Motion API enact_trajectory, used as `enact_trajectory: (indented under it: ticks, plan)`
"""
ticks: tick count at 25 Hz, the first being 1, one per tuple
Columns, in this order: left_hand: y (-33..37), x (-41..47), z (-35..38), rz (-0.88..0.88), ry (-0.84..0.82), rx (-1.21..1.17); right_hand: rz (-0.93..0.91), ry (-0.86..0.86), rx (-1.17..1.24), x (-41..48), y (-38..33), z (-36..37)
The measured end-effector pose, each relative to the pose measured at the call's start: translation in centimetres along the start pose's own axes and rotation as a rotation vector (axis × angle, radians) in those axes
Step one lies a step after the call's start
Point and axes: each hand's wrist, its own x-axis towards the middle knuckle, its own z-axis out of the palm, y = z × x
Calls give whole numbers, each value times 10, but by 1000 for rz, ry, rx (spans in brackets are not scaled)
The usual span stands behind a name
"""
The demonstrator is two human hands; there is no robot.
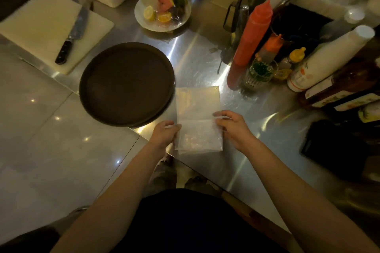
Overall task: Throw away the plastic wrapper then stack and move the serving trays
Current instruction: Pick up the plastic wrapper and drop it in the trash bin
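Hands, left (166, 134) and right (232, 127), grip closed on wrapper (198, 121); fruit on plate (144, 20).

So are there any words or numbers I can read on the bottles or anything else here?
Nothing here can be read.
White bottle: an orange mark and small print on its label, too blurred to read.
Dark bottles lying at the right: pale labels with print and pictures, too small and blurred.
Red squeeze bottle, plastic wrapper and round serving trays: no writing visible.
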Motion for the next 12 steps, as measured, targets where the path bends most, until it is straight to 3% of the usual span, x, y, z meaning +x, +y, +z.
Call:
enact_trajectory:
  ticks: [4, 12]
  plan:
    - [6, -6, -27, 48, -178, -76, -8, -114, 17, -14, -16, 12]
    - [5, -24, -109, 160, -174, -261, -12, -321, -24, -33, -41, 76]
